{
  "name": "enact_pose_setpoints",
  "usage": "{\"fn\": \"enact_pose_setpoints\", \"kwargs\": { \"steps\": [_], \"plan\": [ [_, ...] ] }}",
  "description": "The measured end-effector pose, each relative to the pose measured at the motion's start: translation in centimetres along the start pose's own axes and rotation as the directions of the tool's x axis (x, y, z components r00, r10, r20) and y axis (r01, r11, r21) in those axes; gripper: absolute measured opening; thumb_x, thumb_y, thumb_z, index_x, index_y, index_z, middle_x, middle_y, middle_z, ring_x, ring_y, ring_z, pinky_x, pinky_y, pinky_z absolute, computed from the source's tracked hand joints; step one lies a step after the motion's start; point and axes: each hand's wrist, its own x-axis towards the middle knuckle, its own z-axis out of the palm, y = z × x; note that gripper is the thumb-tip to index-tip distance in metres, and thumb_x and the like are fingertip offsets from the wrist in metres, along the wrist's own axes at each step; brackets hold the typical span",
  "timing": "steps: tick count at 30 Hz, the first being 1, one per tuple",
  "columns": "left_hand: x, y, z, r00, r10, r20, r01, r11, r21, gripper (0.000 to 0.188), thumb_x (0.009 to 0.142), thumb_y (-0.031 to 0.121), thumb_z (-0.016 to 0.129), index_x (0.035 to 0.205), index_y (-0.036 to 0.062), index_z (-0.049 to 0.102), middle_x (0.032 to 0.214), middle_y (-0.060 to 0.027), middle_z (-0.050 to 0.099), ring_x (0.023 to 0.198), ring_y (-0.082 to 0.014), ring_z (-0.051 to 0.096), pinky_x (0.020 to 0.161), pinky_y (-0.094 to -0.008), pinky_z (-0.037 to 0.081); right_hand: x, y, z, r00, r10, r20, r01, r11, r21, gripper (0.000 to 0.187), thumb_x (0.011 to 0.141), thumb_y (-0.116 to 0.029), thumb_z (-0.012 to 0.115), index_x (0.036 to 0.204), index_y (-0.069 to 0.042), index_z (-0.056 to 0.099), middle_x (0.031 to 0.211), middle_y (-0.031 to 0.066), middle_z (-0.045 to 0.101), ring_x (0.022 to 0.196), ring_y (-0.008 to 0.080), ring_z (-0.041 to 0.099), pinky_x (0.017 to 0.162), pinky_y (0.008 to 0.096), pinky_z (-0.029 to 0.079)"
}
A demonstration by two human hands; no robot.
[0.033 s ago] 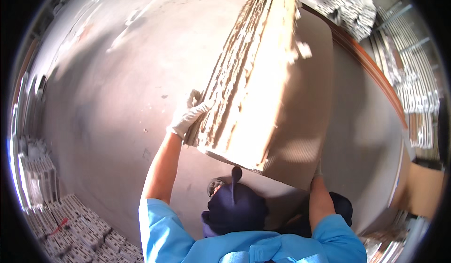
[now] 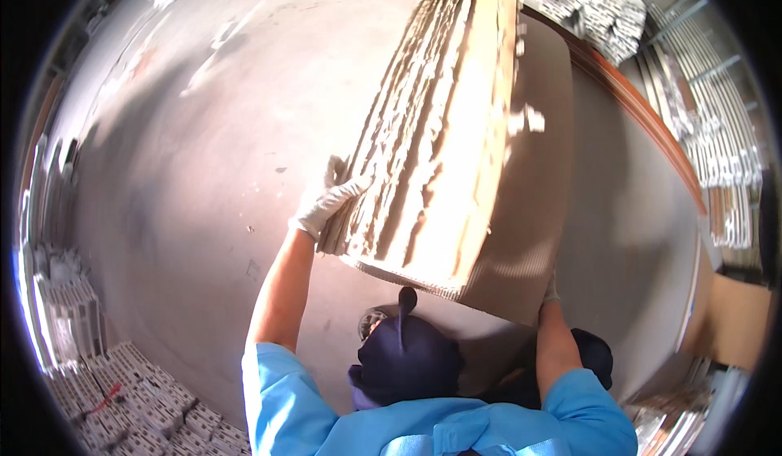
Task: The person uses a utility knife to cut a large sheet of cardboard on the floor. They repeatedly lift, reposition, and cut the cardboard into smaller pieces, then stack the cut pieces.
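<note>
A long stack of corrugated cardboard sheets [image 2: 468, 171] with ragged, torn edges runs from in front of me toward the top of the view. My left hand [image 2: 330, 201], in a whitish glove, grips the stack's left edge near its close end, thumb and fingers around the layers. A brown ribbed cardboard sheet [image 2: 533, 203] spreads out on the stack's right side. At that sheet's near right corner is my right hand [image 2: 551, 289], mostly hidden by the cardboard, with only a bit of glove showing. Small torn cardboard scraps [image 2: 531, 119] hang at the stack's right edge.
Pale, slotted pieces [image 2: 138, 399] are piled at the lower left. Orange-brown strips [image 2: 635, 102] curve along the right, beside racked long white profiles [image 2: 725, 163]. A cardboard panel [image 2: 737, 317] stands at the lower right. My dark-capped shoe [image 2: 372, 323] shows below the stack.
The near end of the stack has shifted slightly to the right, and the scraps on its right edge sit a little lower. Both hands keep nearly the same places.
</note>
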Motion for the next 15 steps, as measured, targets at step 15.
{"fn": "enact_pose_setpoints", "kwargs": {
  "steps": [15],
  "plan": [
    [-3.6,0.1,6.4,0.957,0.215,0.195,-0.290,0.654,0.699,0.091,0.069,0.048,0.080,0.142,0.0108,0.039,0.131,-0.0222,0.043,0.126,-0.0367,0.042,0.104,-0.0420,0.038,0.0,-1.8,-4.9,0.998,0.021,0.055,-0.019,0.999,-0.046,0.083,0.091,-0.071,0.017,0.151,-0.012,0.017,0.154,0.0116,0.024,0.139,0.0298,0.028,0.113,0.0401,0.028]
  ]
}}
